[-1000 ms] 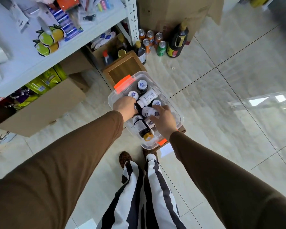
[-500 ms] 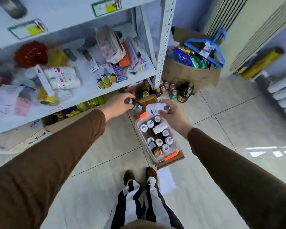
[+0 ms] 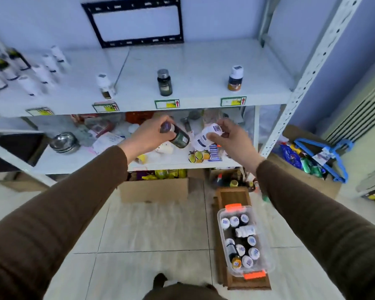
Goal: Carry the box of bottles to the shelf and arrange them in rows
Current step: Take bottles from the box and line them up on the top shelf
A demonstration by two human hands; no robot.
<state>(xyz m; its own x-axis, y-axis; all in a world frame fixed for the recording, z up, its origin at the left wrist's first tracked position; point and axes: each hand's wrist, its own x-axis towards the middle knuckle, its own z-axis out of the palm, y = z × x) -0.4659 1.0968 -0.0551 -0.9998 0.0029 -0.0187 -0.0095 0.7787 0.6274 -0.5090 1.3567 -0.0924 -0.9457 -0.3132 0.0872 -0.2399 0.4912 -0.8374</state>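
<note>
A clear plastic box (image 3: 268, 252) with orange latches sits on a wooden crate on the floor at lower right, with several bottles inside. My left hand (image 3: 148, 135) grips a dark green bottle (image 3: 179, 137), tilted. My right hand (image 3: 230, 137) holds a white bottle (image 3: 204, 138) with a blue label, also tilted. Both are raised in front of the white shelf (image 3: 193, 61). On its upper board stand a white bottle (image 3: 104, 85), a dark bottle (image 3: 164, 82) and a white-capped brown bottle (image 3: 235, 78), spaced apart. More bottles (image 3: 28, 72) stand in rows at far left, blurred.
The lower shelf board (image 3: 78, 156) is cluttered with a steel bowl (image 3: 64, 142), packets and small goods. Cardboard boxes (image 3: 154, 189) stand on the floor beneath. A box with blue hangers (image 3: 325, 154) is at right beside the shelf post (image 3: 312, 68). Tiled floor lies before me.
Both hands have lifted a bottle each out of the box and risen toward the shelf. My view has tilted up from the box to the upper shelf board.
</note>
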